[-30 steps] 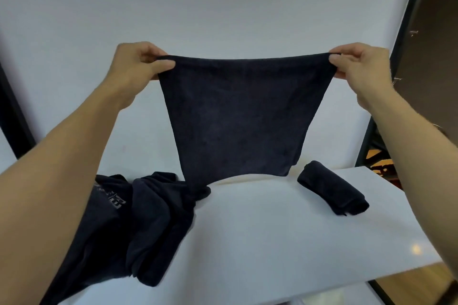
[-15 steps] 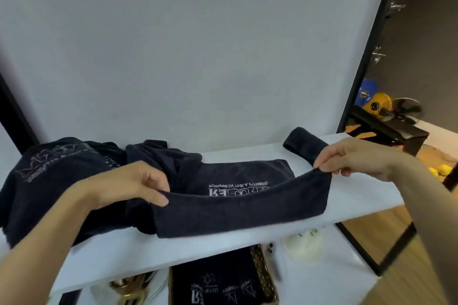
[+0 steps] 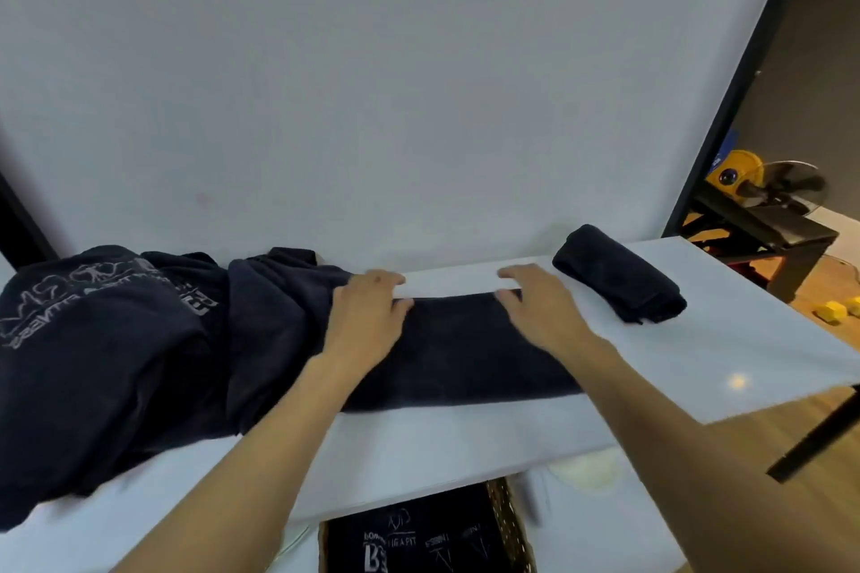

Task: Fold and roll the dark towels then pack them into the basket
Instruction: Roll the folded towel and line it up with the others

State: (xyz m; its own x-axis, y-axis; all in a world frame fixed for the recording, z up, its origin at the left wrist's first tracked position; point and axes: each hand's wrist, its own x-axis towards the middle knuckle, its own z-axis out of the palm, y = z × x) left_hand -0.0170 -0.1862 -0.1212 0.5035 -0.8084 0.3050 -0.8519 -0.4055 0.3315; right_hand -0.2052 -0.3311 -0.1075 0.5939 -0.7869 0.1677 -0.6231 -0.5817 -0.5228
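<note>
A folded dark towel (image 3: pixel 456 354) lies flat on the white table (image 3: pixel 726 349), in the middle. My left hand (image 3: pixel 367 312) presses on its left part with fingers spread flat. My right hand (image 3: pixel 540 307) lies flat on its right part, fingertips at the far edge. A rolled dark towel (image 3: pixel 619 275) rests at the back right of the table. A heap of loose dark towels with white print (image 3: pixel 116 340) fills the left side. Below the table's near edge, a woven basket (image 3: pixel 512 521) holds dark towels with white print.
A white wall stands right behind the table. A black frame post (image 3: pixel 740 74) runs up at the right. Beyond it are a yellow machine (image 3: pixel 740 172) on a dark stand and yellow bits (image 3: pixel 833 309) on the wooden floor. A pale round object (image 3: pixel 586 472) lies under the table.
The towel, held up by two corners a second ago, was lowered, folded over and laid on the table. Both hands let go of its corners and now lie flat on it.
</note>
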